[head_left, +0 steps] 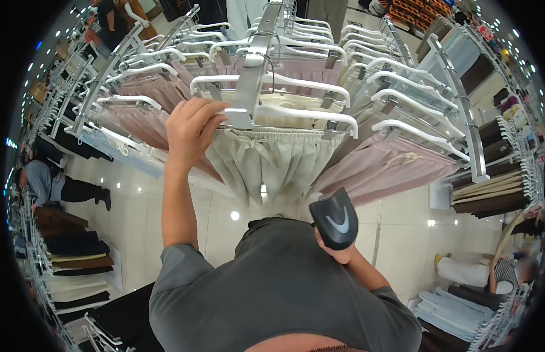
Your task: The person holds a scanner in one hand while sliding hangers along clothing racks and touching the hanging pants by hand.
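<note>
My left hand [193,129] is closed on the left end of a white hanger [234,110] at the front of the middle rack. Pale green drawstring trousers [272,155] hang from that hanger by clips. On the right, my right hand [337,252] is wrapped round a black handheld device [335,220] with a grey curved mark, held below the trousers and in front of my body. Its underside and most of my right fingers are hidden. Cream trousers [284,105] hang just behind the green ones.
Pink trousers [395,167] hang on the right rack, and more pink ones [137,114] on the left. Metal rack bars [460,100] jut toward me. One person [46,182] stands at the far left, another [483,273] at the lower right. Folded clothes [460,314] lie lower right.
</note>
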{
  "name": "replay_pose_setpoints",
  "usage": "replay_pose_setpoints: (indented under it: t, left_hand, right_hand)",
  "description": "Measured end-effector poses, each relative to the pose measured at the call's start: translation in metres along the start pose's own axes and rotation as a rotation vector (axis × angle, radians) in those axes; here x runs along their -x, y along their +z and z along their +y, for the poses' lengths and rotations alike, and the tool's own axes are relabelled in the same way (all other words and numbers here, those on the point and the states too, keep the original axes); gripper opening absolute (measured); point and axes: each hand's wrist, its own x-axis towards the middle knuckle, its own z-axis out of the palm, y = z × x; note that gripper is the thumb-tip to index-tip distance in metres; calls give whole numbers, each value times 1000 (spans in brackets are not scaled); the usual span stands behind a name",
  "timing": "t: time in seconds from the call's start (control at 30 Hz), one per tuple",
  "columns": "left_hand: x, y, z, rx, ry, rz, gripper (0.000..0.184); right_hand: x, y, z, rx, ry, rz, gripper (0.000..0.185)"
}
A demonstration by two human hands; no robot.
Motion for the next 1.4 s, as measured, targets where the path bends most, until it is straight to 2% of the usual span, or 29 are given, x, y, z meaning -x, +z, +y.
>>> replay_pose_setpoints:
  t: [0.03, 0.07, 0.13, 0.2, 0.27, 0.33, 0.47, 0.53, 0.57, 0.6, 0.7, 0.8, 0.83, 0.9, 0.93, 1.0, 1.13, 1.2, 1.23, 1.27, 1.33, 1.37, 1.4]
  left_hand:
    - [0, 0, -4, 17, 7, -13, 22]
    - [0, 1, -8, 24, 13, -9, 22]
    - [3, 3, -12, 39, 4, -33, 21]
    - [0, -2, -10, 77, -25, -80, 21]
    - [-8, -11, -11, 102, -45, -121, 21]
    - [-17, -16, -13, 212, -105, -238, 21]
    - [-43, -15, -37, 282, -99, -205, 24]
    - [-62, -13, -43, 121, -141, -210, 25]
    - [-70, -13, -46, 81, -121, -310, 29]
    - [-77, -7, -50, 86, -110, -311, 29]
    - [-90, 9, -56, 200, -216, -704, 26]
    - [-94, 27, -56, 79, -167, -754, 23]
    - [-90, 35, -62, 81, -165, -754, 23]
    - [-82, 48, -73, 231, -32, -458, 21]
    - [-86, 47, -70, 233, -29, -462, 21]
    - [-98, 42, -56, 174, -19, -406, 19]
    - [-104, 52, -45, 231, 100, -382, 18]
    - [-99, 61, -41, 499, 149, -322, 19]
    - [-98, 59, -36, 511, 86, -367, 19]
    - [-96, 57, -34, 511, 90, -370, 19]
    - [-91, 58, -34, 567, 37, -502, 28]
    - [-88, 60, -33, 568, 39, -505, 28]
    - [-86, 63, -31, 499, 98, -448, 26]
  right_hand:
    - [-3, 2, 10, -19, -33, -148, 59]
    - [-1, 5, 17, -14, -35, -141, 59]
    - [-8, 21, 8, -135, 51, -3, 57]
    - [-15, 28, 4, -175, -23, 26, 55]
    - [-20, 28, -1, 53, -7, 64, 53]
    - [-33, 30, -13, 44, -102, 159, 53]
    - [-55, 30, -48, -4, -128, 317, 43]
    - [-60, 17, -55, 123, -181, 328, 42]
    - [-61, 8, -62, 191, -192, 312, 42]
    - [-61, -4, -64, 383, -215, 314, 41]
    - [-67, -19, -80, 386, -168, 425, 38]
    - [-89, -24, -118, 331, -202, 432, 36]
    - [-96, -29, -123, 326, -225, 432, 36]
    - [-106, -33, -132, 266, -228, 496, 37]
    - [-112, -37, -135, 266, -213, 533, 37]
    - [-128, -38, -146, 251, -227, 635, 27]
    - [-158, -43, -157, 380, -236, 622, 35]
    - [-170, -40, -163, 431, -230, 529, 49]
    - [-174, -40, -164, 438, -178, 468, 60]
    - [-178, -36, -168, 484, -170, 402, 63]
    - [-187, -30, -166, 576, -206, 288, 57]
    - [-194, -25, -169, 633, -328, 244, 47]
    - [-195, -23, -171, 631, -327, 247, 47]
